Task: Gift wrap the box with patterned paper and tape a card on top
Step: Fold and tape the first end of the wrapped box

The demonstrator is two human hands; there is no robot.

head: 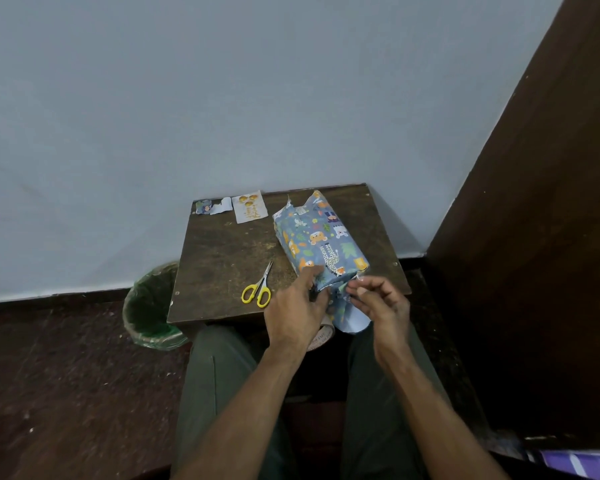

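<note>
Nearby, scissors (258, 287) beside box (321, 242)

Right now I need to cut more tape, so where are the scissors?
In the head view, the yellow-handled scissors lie on the wooden table, near its front edge, just left of the left hand and the wrapped box.

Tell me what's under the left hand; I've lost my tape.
A tape roll peeks out under the left hand at the brown wooden table's edge; most of it is covered.
</note>
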